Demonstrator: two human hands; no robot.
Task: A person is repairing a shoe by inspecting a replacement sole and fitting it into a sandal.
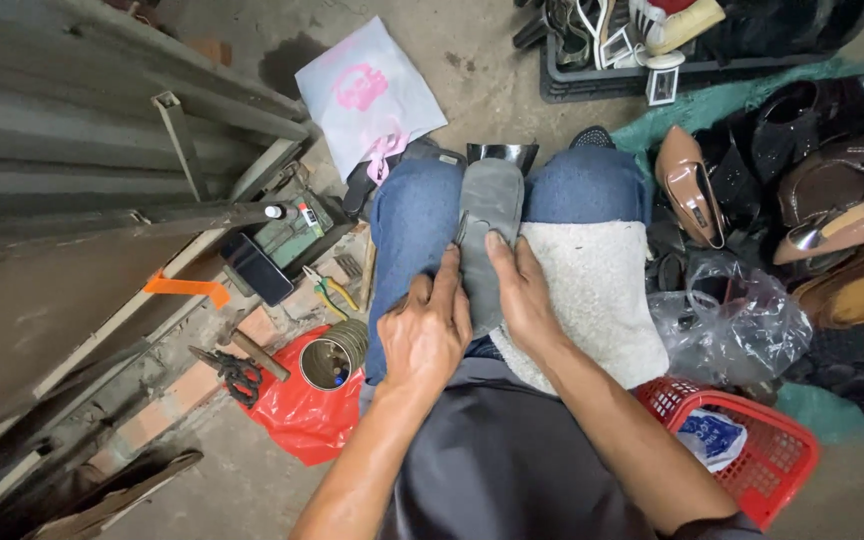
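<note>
While it lay sole-up along the gap between the two denim-clad knees, the grey shoe sole point(489, 225) was pressed from both sides by the person's hands. The left hand point(424, 335) was laid against its left edge, fingers point(447, 275) drawn close together and stretched flat along the grey surface, with what looked like a thin blade just beyond the fingertips, though that could not be told for certain. The right hand point(524, 295) was set on the right edge, its fingers narrowly bunched and pushed down on the sole; whether anything was pinched in them could not be seen. Under the right fingers and out past them a white fleecy cloth point(602, 290) was spread over the right thigh. Beyond the fingertips, at the far end of the sole, a dark shiny heel point(502, 154) was seen. Left of the left fingers, an open tin can point(334, 358) was stood on a red plastic bag point(297, 410), with pliers point(327, 290) and scissors point(232, 372) near it. Right of the right fingers, a red plastic basket point(767, 450), a clear plastic bag point(742, 325) and a heap of brown shoes point(842, 225) were found, well apart from the hands.
</note>
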